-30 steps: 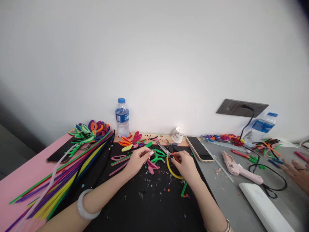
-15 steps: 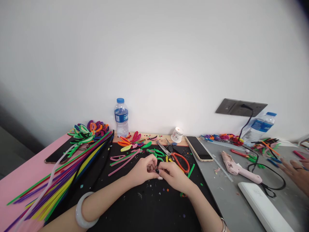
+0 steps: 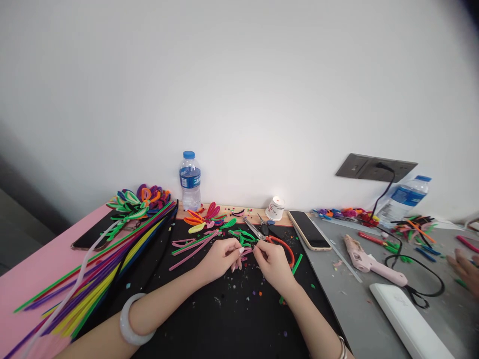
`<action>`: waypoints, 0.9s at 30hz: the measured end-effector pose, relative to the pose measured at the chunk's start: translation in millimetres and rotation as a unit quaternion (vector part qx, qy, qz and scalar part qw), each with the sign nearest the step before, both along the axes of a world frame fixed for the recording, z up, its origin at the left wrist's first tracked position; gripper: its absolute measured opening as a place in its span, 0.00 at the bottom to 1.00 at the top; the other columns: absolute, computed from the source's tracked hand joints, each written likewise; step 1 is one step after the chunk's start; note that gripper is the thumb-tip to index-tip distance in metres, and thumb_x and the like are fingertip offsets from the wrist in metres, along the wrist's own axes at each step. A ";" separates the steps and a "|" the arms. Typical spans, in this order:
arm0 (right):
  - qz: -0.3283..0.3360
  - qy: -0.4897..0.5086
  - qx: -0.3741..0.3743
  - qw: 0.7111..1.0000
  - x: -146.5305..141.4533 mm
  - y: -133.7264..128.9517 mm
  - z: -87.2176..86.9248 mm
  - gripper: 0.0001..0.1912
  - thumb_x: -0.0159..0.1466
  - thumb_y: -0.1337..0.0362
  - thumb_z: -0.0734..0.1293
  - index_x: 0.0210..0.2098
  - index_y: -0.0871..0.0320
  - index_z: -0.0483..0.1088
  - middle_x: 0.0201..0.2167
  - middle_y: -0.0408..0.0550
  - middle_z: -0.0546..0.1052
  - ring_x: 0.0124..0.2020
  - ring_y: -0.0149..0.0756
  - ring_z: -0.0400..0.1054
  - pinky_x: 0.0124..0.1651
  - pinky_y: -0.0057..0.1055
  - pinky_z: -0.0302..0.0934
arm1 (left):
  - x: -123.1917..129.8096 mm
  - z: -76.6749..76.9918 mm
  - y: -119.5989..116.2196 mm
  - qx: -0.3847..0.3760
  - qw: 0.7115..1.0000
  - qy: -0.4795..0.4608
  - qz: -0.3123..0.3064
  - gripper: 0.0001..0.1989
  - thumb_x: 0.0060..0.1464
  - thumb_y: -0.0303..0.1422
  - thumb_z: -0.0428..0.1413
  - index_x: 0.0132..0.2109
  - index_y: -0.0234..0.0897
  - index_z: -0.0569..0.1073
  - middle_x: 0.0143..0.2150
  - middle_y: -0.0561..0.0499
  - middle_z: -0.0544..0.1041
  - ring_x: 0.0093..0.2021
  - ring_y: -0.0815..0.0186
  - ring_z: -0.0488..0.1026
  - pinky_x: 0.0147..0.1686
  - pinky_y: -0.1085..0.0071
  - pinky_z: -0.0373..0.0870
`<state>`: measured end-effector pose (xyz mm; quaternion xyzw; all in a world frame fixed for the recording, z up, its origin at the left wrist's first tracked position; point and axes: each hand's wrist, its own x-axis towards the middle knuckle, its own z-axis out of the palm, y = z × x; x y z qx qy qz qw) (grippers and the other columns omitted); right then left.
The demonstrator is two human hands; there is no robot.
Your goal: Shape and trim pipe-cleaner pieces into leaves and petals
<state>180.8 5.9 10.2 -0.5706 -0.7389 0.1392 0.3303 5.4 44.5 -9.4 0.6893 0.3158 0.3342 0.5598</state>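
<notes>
My left hand (image 3: 223,257) and my right hand (image 3: 272,259) are both pinched, a small gap apart, above the black mat (image 3: 224,319). Between the fingertips runs a short pink pipe cleaner (image 3: 247,251), partly hidden by the fingers. Just behind lie green pipe-cleaner loops (image 3: 241,234). Orange-handled scissors (image 3: 281,244) rest beyond my right hand, their handle partly covered by it. Loose pink and green pipe-cleaner pieces (image 3: 192,249) lie left of my left hand.
A bundle of long coloured pipe cleaners (image 3: 108,271) lies at left. Behind stand a water bottle (image 3: 190,182) and a paper cup (image 3: 275,208). To the right are a phone (image 3: 310,230), a pink glue gun (image 3: 370,264), a white box-like object (image 3: 407,319) and another person's hand (image 3: 466,269).
My hands have drawn apart from touching, and the pink pipe cleaner now shows between them. The other person's hand has shifted right.
</notes>
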 end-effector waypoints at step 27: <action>0.002 -0.017 -0.017 1.000 -17.6 -4.9 -1.2 0.11 0.60 0.71 0.57 0.22 0.56 0.57 0.17 0.40 0.63 0.20 0.31 0.58 0.25 0.26 0.49 | -4.0 4.7 -1.5 0.215 0.962 0.109 0.129 0.15 0.60 0.34 0.46 0.25 0.38 0.61 0.18 0.57 0.66 0.19 0.72 0.61 0.23 0.75 0.56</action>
